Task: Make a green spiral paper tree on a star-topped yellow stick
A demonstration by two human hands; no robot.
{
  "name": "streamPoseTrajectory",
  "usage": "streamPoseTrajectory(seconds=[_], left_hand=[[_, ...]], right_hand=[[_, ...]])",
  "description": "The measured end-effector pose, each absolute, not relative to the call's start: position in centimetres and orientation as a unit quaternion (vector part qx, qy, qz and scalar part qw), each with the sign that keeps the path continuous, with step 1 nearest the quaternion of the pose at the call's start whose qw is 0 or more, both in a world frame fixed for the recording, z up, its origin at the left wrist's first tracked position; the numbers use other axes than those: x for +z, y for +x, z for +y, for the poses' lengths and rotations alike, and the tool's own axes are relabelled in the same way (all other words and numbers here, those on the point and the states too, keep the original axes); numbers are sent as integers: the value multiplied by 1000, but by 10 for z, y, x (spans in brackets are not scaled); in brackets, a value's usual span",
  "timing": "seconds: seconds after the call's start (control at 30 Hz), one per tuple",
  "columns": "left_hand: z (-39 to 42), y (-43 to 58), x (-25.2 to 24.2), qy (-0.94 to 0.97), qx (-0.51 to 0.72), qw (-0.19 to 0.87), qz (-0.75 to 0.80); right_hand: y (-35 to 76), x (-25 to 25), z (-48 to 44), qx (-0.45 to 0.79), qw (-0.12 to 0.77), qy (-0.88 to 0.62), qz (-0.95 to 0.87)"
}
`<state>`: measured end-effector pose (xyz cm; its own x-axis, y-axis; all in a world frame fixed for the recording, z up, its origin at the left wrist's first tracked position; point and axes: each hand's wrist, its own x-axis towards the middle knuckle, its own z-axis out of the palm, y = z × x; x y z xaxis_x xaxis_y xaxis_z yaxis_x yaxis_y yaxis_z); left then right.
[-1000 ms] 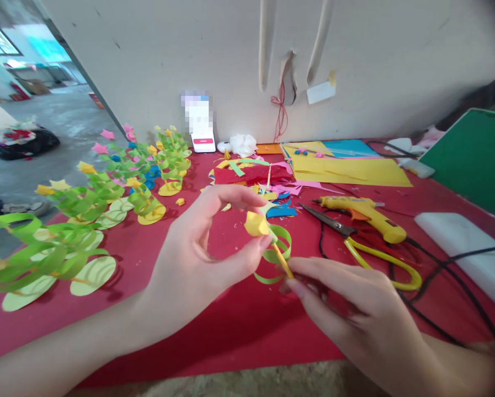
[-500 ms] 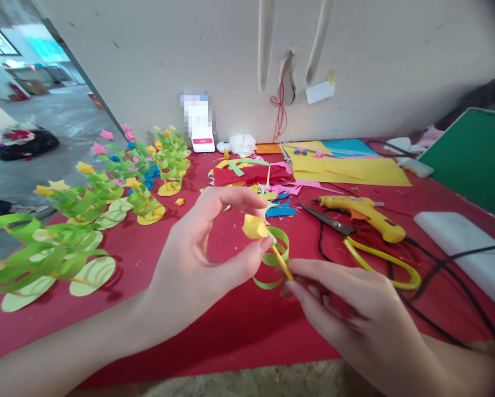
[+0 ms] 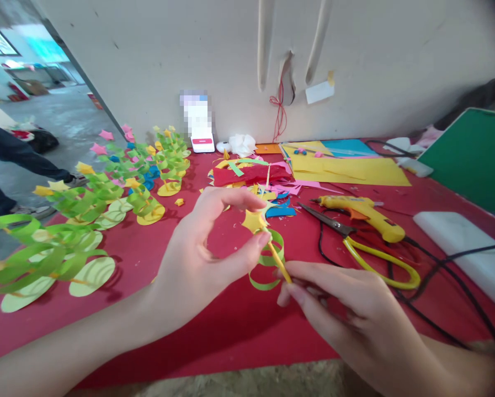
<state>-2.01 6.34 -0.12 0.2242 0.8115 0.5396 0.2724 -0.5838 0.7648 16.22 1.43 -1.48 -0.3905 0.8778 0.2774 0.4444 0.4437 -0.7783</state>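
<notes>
Between the thumb and forefinger of my left hand (image 3: 206, 253) is a yellow paper star (image 3: 254, 220), at the upper end of a thin yellow stem (image 3: 278, 257). My right hand (image 3: 338, 309) pinches the stem's lower end between thumb and forefinger. A green curled paper strip (image 3: 265, 286) hangs beside the stem, partly behind the fingers. Finished-looking green curled plants (image 3: 85, 198) with stars on top stand at the left on the red tabletop (image 3: 230, 331). Paper scraps (image 3: 251, 175) lie beyond my hands.
Black-bladed scissors (image 3: 371, 253) and a yellow glue gun (image 3: 355, 209) lie at the right, with black cables and a white block (image 3: 458, 248). Yellow paper sheets (image 3: 346, 170) and a phone (image 3: 201, 132) are at the back. A person's legs (image 3: 15, 154) show at far left.
The yellow star has turned to show its points more fully, and the stem and green curl have shifted slightly left. At far left, a person's legs have come further into view.
</notes>
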Motion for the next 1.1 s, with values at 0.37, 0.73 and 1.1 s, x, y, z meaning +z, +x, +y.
streamPoseTrajectory(seconds=[0.37,0.73,1.1], left_hand=[[64,-20,-3,736,504,263,367],[64,-20,-2,728,513,284,354],[62,-19,-2,726,500,284,376]], right_hand=[[161,-15,15,348,347,-426,-759],[162,-14,15,349,344,-435,-756],[162,-17,16,351,361,-420,-755]])
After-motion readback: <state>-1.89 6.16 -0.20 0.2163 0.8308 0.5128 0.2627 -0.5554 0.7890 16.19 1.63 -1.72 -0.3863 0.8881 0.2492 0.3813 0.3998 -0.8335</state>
